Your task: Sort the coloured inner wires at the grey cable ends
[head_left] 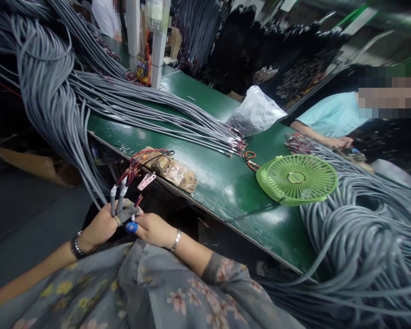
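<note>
Low in the head view, close to my body, my left hand [104, 224] is closed around several grey cables [117, 198] whose stripped ends stand up. Thin coloured wires [134, 170] fan out above them toward the bench edge. My right hand [154, 228] pinches a short cable end with coloured wires [139, 200] against the left fingers. Blue tape [131, 226] wraps one right fingertip, and grey wrapping covers part of the left fingers. Just above the hands, a pink clip [146, 182] sits at the bench edge beside a tape-wrapped block [176, 171].
The green bench [212, 183] carries a long bundle of grey cables [164, 107], a green fan [296, 178] and a plastic bag [256, 112]. Thick cable coils [363, 233] hang over its right end, another bundle [51, 87] at left. A co-worker's hands [340, 142] are across the bench.
</note>
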`<state>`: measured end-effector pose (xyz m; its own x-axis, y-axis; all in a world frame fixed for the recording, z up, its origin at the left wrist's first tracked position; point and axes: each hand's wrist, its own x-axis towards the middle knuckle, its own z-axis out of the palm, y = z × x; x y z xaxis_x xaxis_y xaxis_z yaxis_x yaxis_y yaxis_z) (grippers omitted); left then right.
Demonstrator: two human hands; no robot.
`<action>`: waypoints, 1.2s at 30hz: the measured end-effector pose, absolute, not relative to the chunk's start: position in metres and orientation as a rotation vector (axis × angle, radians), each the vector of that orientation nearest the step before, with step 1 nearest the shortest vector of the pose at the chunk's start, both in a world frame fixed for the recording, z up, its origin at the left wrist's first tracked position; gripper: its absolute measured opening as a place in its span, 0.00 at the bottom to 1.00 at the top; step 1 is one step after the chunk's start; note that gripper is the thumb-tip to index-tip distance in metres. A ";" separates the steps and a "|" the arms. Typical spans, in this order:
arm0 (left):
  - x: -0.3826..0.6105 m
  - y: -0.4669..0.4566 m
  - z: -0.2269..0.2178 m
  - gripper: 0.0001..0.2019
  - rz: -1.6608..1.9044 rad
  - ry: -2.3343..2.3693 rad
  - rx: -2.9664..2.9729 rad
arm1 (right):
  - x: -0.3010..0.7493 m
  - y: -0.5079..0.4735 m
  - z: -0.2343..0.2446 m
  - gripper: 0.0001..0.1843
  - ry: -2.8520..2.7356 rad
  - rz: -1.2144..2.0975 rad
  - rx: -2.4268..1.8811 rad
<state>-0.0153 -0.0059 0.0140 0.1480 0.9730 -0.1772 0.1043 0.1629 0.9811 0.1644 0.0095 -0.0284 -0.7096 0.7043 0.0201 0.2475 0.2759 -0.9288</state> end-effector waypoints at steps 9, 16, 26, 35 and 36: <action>-0.018 -0.008 0.014 0.22 0.818 1.376 1.396 | 0.168 0.007 -0.013 0.20 -1.479 1.597 -1.055; -0.010 -0.005 0.015 0.13 0.564 1.184 1.372 | 0.176 0.005 -0.021 0.28 -1.395 1.633 -0.988; -0.012 -0.011 0.013 0.16 0.600 1.154 1.251 | 0.181 0.020 0.000 0.20 -1.778 1.446 -0.913; -0.009 -0.015 0.012 0.19 1.021 1.270 0.891 | 0.152 0.009 -0.014 0.30 -1.127 1.811 -0.964; -0.008 -0.014 0.013 0.20 1.039 1.284 0.885 | 0.152 0.007 -0.014 0.29 -1.122 1.797 -0.959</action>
<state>-0.0082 -0.0143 0.0135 -0.0084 0.9494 -0.3139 -0.1086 0.3112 0.9441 0.1525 0.0075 -0.0144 -0.3982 0.8983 -0.1854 -0.2273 -0.2925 -0.9289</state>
